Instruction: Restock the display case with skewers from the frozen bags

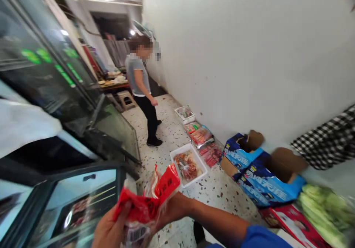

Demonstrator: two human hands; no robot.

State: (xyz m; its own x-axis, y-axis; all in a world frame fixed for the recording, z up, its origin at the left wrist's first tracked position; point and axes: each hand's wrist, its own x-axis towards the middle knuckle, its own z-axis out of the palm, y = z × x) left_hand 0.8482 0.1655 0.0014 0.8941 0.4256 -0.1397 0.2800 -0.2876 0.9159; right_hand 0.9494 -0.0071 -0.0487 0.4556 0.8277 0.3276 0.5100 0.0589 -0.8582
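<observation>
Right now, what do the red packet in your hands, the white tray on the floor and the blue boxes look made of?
Red packet: thin glossy plastic film, crinkled, partly see-through. White tray: probably foam or plastic; matte, thick rim. Blue boxes: printed cardboard, with brown raw flaps.

We see a tray (188, 165) on the floor (169, 129), boxes (257, 174) to its right against the wall (249, 55), a person (141, 89) standing behind it.

Blue boxes (266, 188): white lettering, too blurred to read.
Red packet (149, 203): dark print and barcode, unreadable.
</observation>
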